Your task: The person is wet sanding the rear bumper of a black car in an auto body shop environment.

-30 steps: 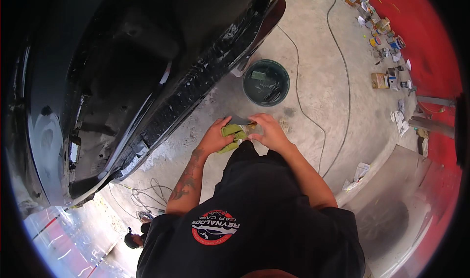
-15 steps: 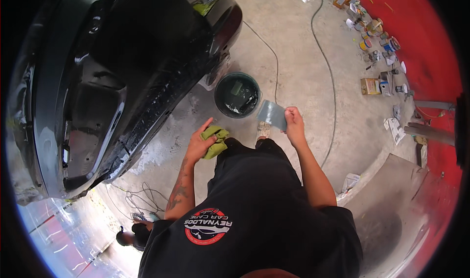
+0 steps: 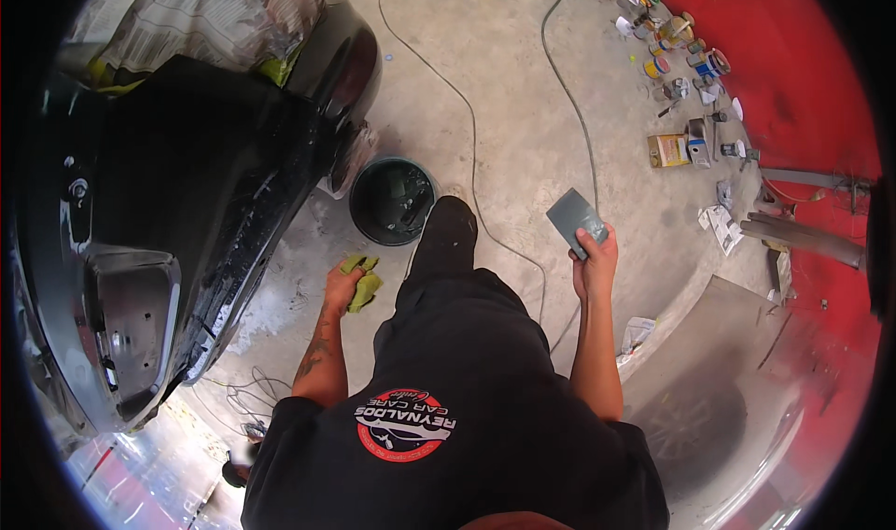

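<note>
Left hand (image 3: 342, 287) curled; right hand (image 3: 595, 257) pinching.

Floor (image 3: 504, 91): pale grey concrete, blotched and stained
Bucket (image 3: 397, 241): round, dark, standing upright
Thin cord (image 3: 473, 138): winding past the bucket's right side
Hose (image 3: 571, 73): greenish, well right of the bucket, curving down from the top edge
Tangled cord (image 3: 257, 390): loose loops, lower left
Cans (image 3: 656, 67): straggling row near the red wall (image 3: 803, 110)
Brown box (image 3: 668, 150): beside a grey rectangular tin (image 3: 697, 143)
Papers (image 3: 721, 227): crumpled, printed, below the box
</note>
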Action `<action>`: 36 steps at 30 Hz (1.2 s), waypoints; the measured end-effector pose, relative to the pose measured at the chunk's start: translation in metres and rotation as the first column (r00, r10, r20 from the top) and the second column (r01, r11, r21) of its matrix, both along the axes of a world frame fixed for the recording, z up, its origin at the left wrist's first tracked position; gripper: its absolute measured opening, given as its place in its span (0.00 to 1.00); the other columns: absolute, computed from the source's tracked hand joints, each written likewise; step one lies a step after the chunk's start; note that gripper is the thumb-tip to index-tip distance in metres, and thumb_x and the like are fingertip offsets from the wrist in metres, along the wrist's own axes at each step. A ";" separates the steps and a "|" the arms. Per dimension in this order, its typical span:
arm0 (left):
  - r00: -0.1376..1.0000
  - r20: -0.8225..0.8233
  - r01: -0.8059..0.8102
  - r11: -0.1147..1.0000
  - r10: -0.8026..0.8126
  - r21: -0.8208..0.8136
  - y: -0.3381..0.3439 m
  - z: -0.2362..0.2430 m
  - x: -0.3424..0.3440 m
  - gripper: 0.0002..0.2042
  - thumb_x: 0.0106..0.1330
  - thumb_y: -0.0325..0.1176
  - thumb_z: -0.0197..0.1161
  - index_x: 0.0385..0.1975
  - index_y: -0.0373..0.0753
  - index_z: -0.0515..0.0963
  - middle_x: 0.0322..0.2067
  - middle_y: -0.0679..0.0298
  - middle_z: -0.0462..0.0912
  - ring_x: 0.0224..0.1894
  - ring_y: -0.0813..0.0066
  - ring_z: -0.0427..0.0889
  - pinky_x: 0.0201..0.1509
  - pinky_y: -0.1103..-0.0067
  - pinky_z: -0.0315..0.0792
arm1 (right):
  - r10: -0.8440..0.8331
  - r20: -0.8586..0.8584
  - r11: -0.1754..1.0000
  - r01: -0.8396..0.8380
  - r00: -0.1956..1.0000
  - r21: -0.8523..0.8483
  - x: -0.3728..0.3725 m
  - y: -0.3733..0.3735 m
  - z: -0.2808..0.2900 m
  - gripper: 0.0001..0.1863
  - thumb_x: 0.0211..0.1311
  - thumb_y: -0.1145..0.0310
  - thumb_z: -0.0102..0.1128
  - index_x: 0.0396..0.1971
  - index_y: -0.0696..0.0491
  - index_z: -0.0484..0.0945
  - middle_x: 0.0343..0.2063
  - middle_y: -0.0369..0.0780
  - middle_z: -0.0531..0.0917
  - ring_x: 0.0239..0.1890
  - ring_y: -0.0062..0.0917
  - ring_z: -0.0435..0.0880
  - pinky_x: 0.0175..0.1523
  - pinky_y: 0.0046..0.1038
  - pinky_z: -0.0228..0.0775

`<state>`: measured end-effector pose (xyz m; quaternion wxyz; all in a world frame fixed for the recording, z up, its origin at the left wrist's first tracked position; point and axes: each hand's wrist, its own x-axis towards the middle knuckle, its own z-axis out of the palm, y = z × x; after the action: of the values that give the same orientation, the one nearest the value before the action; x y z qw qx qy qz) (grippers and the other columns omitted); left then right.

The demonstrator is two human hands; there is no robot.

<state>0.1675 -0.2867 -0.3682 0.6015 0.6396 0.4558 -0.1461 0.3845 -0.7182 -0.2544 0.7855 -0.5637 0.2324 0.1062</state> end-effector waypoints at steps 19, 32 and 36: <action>0.981 -0.079 0.170 0.982 -0.176 -0.082 0.025 -0.015 0.205 0.17 0.62 0.24 0.63 0.52 0.33 0.79 0.41 0.60 0.86 0.41 0.73 0.86 0.47 0.77 0.80 | 0.259 0.015 0.947 -0.251 0.966 -0.199 0.326 0.062 0.044 0.13 0.59 0.80 0.61 0.42 0.53 0.71 0.34 0.34 0.80 0.34 0.17 0.77 0.40 0.21 0.70; 0.956 -0.140 0.272 0.956 -0.256 0.111 0.021 -0.023 0.302 0.21 0.58 0.35 0.70 0.52 0.39 0.81 0.46 0.54 0.87 0.52 0.62 0.86 0.59 0.71 0.76 | -0.257 -0.125 0.870 0.173 0.958 -0.462 0.351 -0.123 -0.022 0.15 0.51 0.73 0.61 0.41 0.47 0.75 0.33 0.31 0.80 0.32 0.18 0.79 0.29 0.23 0.69; 0.970 -0.199 0.188 0.946 -0.138 0.264 -0.043 0.014 0.366 0.20 0.57 0.35 0.68 0.51 0.39 0.82 0.42 0.53 0.88 0.47 0.61 0.87 0.55 0.70 0.77 | -0.245 -0.054 0.861 0.192 0.968 -0.471 0.446 -0.210 -0.050 0.13 0.51 0.73 0.59 0.38 0.47 0.74 0.31 0.30 0.80 0.27 0.17 0.78 0.24 0.21 0.65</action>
<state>0.5339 -0.3302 -0.3545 0.4473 0.7384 0.4692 -0.1861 0.8304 -0.9286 -0.3044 0.6211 -0.6975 0.3573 -0.0104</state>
